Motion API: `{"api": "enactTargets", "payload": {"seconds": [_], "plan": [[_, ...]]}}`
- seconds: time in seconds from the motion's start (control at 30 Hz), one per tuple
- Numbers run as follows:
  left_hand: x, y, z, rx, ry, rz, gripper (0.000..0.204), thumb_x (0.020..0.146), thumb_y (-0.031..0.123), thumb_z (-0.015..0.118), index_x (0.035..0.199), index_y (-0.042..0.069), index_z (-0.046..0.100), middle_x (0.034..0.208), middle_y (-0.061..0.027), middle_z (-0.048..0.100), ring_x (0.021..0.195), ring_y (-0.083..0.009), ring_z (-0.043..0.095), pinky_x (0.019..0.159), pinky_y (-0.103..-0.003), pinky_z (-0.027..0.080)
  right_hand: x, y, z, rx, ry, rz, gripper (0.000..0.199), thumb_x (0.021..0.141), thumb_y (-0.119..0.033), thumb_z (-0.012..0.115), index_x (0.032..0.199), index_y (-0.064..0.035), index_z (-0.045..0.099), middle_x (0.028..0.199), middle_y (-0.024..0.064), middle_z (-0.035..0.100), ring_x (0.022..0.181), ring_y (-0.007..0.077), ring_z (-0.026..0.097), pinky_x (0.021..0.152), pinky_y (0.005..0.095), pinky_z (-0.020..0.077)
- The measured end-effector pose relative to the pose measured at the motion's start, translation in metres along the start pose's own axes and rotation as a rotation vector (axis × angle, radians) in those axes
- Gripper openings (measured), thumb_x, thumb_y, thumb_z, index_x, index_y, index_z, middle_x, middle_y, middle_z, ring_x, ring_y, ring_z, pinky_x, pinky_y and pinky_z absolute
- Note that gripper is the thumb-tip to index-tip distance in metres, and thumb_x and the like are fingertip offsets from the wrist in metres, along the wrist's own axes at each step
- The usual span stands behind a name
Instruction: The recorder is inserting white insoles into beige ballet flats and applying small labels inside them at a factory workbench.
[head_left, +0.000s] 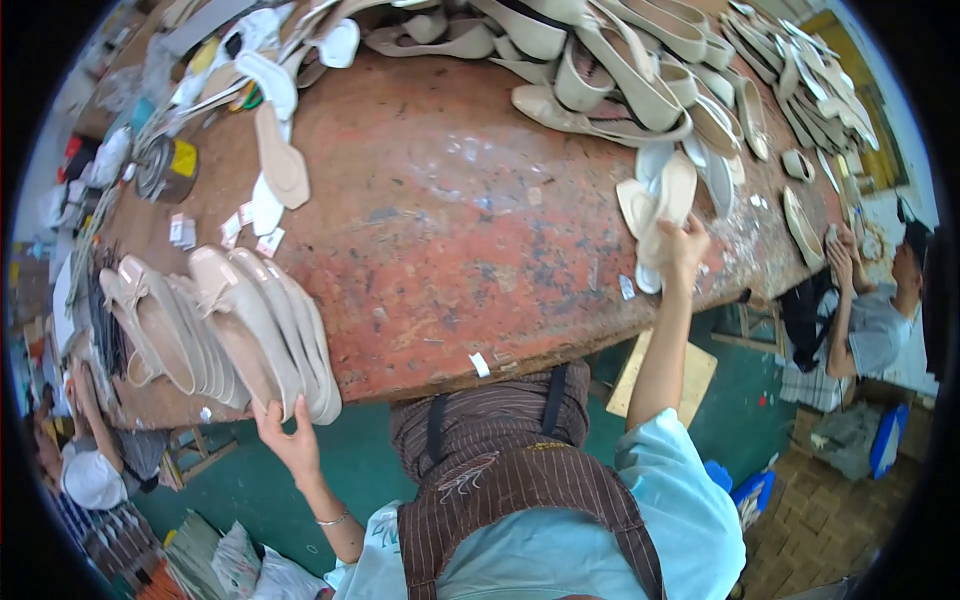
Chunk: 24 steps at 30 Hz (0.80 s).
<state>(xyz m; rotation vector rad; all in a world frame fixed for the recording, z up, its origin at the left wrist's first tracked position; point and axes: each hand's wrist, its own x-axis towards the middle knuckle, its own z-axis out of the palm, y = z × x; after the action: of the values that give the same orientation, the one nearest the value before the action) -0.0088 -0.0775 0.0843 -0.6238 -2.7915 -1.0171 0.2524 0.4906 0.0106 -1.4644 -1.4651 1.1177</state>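
At the table's near left edge, my left hand (287, 440) has its fingers closed on the heel of a beige flat shoe (238, 325) with a small bow. That shoe stands on its side at the front of a tight row of similar shoes. Off to the right, my right hand (685, 245) pinches a pale beige insole (675, 192) by its lower end. Under and beside that insole lie several white and cream insoles (634, 208), partly covered by it. Another row of bow-trimmed beige shoes (150, 320) rests left of my left hand.
Loose beige shoes (625, 80) pile up along the far side of the worn red table (430, 220). A tin with a yellow label (168, 168) and a tan insole (282, 160) lie at left. Other people work at the right (870, 300) and left (95, 470) edges.
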Motion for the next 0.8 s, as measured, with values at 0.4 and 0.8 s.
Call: {"api": "enactTargets", "payload": {"seconds": [0.4,0.8], "plan": [[-0.027,-0.039,0.057,-0.144,0.498,-0.081,0.092,0.067,0.006,0.086,0.139,0.001,0.03,0.134,-0.0178,0.035,0.129,-0.031,0.036,0.112,-0.045,0.026,-0.036,-0.055,-0.003,0.658,-0.318,0.016,0.055,0.088,-0.001,0.063,0.138,0.0022,0.04,0.131,0.0188,0.055,0.118,0.028,0.057,0.105,0.0433,0.0453],[-0.005,-0.046,0.025,0.049,0.516,-0.027,0.084,0.081,0.009,0.077,0.146,-0.001,0.025,0.151,-0.0222,0.023,0.141,-0.0362,0.025,0.117,-0.048,0.018,-0.038,-0.091,-0.001,0.672,-0.15,-0.181,0.031,0.098,-0.016,0.055,0.125,-0.0012,0.052,0.105,0.0111,0.066,0.095,0.0218,0.065,0.089,0.0384,0.0529]]}}
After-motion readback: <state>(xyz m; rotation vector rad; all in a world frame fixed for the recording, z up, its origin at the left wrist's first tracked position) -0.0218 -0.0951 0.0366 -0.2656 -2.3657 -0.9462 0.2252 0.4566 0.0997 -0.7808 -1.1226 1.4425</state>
